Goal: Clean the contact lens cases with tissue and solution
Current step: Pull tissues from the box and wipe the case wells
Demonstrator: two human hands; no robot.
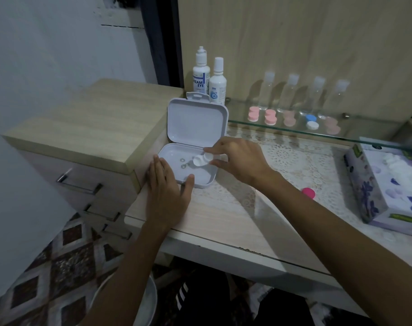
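1. Storage box [193, 147]: a white hinged plastic box stands on the table [223, 220] near its left end, lid upright and open. Its tray holds two small grey rings.
2. Right hand [237, 161]: reaches over the right side of the open tray. Its grip is grasping a white contact lens case [203, 160], pinched between thumb and fingertips and held just above the tray floor. The near cup of the case points toward the rings.
3. Left hand [166, 189]: lies flat on the table against the front left corner of the box. Its grip is released; the fingers are straight, and the thumb touches the front rim of the tray.
4. Solution bottles [208, 76]: two white bottles with caps on stand upright side by side behind the box lid, against the wooden back panel.
5. Glass shelf [294, 131]: carries four clear bottles with white caps in a row. In front of them lie several pink lens cases [270, 116] and one blue-and-white lens case [311, 121].
6. Tissue box [388, 184]: a floral-printed box sits at the right end of the table, with white tissue showing at its top opening.
7. Pink cap [308, 192]: a bright pink round piece rests on the lace table cover, between the right forearm and the tissue box.
8. Drawer unit [82, 137]: a wooden unit with metal handles stands directly left of the table.
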